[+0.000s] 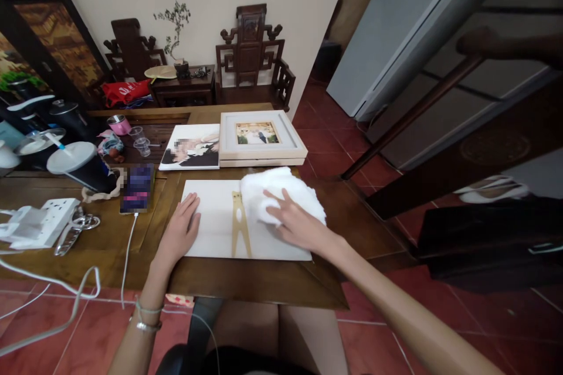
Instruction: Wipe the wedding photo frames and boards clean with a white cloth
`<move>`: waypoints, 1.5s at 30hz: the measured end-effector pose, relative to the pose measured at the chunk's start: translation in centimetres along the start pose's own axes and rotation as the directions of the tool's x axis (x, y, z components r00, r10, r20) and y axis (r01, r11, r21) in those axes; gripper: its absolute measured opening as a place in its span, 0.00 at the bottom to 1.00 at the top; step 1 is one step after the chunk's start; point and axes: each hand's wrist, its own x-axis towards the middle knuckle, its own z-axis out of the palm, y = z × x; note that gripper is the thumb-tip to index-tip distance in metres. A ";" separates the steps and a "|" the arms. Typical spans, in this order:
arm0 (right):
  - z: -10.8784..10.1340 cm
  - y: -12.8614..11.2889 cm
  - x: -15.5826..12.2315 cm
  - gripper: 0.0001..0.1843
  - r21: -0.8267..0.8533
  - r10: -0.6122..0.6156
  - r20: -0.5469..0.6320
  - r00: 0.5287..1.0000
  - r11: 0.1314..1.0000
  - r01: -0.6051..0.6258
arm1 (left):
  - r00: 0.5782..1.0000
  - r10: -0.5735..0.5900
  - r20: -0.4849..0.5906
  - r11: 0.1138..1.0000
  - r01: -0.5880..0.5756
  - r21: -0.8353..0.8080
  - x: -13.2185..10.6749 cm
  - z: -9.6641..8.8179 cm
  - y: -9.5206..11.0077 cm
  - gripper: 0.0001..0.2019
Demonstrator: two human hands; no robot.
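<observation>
A white flat panel with a tan A-shaped piece at its middle lies near the front edge of the wooden table. My left hand rests flat on the panel's left edge, fingers stretched out and holding nothing. On the panel's right part lies a white cloth, bunched up and reaching past the panel's far edge. My right hand presses down on this cloth, with some of it gathered under the fingers. The cloth hides the panel's far right corner.
Behind the panel are a framed photo and a photo print. At left stand a lidded cup, a phone on a charging cable, and a power strip. A wooden chair is by the wall.
</observation>
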 end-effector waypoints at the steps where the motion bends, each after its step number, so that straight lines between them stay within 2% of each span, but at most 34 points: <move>1: 0.5 -0.9 -1.5 0.14 0.016 -0.030 0.011 1.000 0.999 0.029 | 1.000 0.004 -0.002 1.000 -0.004 0.002 0.0 0.0 0.1 0.21; 3: 1.0 -2.8 -4.7 0.16 0.053 -0.080 0.033 0.996 0.996 0.079 | 1.000 0.007 0.001 1.000 -0.007 0.013 0.0 0.0 0.1 0.21; 5: 0.4 -4.6 -7.1 0.19 0.105 -0.104 0.075 0.992 0.990 0.096 | 1.000 0.006 0.011 1.000 -0.006 0.027 -0.1 0.0 0.2 0.21; 8: -1.9 -5.7 -8.1 0.21 0.142 -0.055 0.132 0.990 0.989 0.036 | 1.000 0.014 0.015 0.999 -0.015 0.035 -0.1 0.1 0.0 0.21; 10: -3.3 -5.0 -6.9 0.21 0.119 0.015 0.132 0.991 0.992 -0.031 | 1.000 0.016 0.012 0.999 -0.016 0.030 -0.1 0.2 -0.2 0.21; 13: -4.0 -2.7 -3.0 0.19 0.049 0.070 0.098 0.993 0.996 -0.075 | 1.000 0.010 0.014 1.000 -0.010 0.010 -0.1 0.4 -0.4 0.21; 17: -2.4 -0.2 2.1 0.18 -0.108 0.080 0.019 0.997 0.991 -0.077 | 1.000 0.004 0.010 1.000 -0.004 -0.010 0.0 0.3 -0.5 0.21; 20: -0.3 0.3 2.9 0.18 -0.181 0.058 -0.058 0.997 0.981 -0.067 | 1.000 0.007 -0.009 1.000 -0.007 -0.011 0.0 0.2 -0.3 0.21; 22: 1.0 -0.1 1.7 0.16 -0.179 0.029 -0.071 0.997 0.983 -0.041 | 1.000 0.008 -0.011 1.000 -0.008 -0.006 0.0 0.1 -0.1 0.21; 26: 2.2 -2.7 -3.5 0.17 -0.091 -0.053 -0.025 0.998 0.995 0.050 | 1.000 0.007 0.011 1.000 -0.007 0.014 0.0 -0.1 0.2 0.21; 29: 1.1 -4.7 -6.8 0.21 -0.015 -0.099 0.043 0.994 0.995 0.100 | 1.000 0.015 0.013 1.000 -0.015 0.020 0.0 0.0 0.2 0.21; 31: -0.3 -5.2 -7.4 0.20 0.012 -0.093 0.087 0.992 0.996 0.092 | 1.000 0.017 0.011 1.000 -0.017 0.020 -0.1 0.2 0.0 0.21; 34: -2.4 -4.1 -5.4 0.17 0.012 -0.021 0.067 0.998 1.000 0.021 | 1.000 0.011 0.008 1.000 -0.011 0.015 -0.1 0.4 -0.3 0.21; 37: -3.7 -1.5 -1.4 0.14 -0.002 0.050 0.025 0.998 0.999 -0.050 | 1.000 0.006 0.004 1.000 -0.006 -0.008 -0.1 0.5 -0.5 0.21; 39: -4.0 0.2 1.3 0.12 -0.015 0.086 0.038 0.996 0.996 -0.085 | 1.000 -0.006 0.005 1.000 0.006 -0.029 -0.1 0.4 -0.5 0.21; 42: -3.7 1.6 4.0 0.12 -0.039 0.102 0.046 0.994 0.994 -0.101 | 1.000 -0.021 0.001 0.999 0.021 -0.046 0.0 0.2 -0.2 0.21; 45: -1.7 1.2 3.8 0.14 -0.071 0.070 -0.002 0.998 0.995 -0.070 | 1.000 -0.021 0.001 0.999 0.021 -0.033 0.0 0.0 0.0 0.21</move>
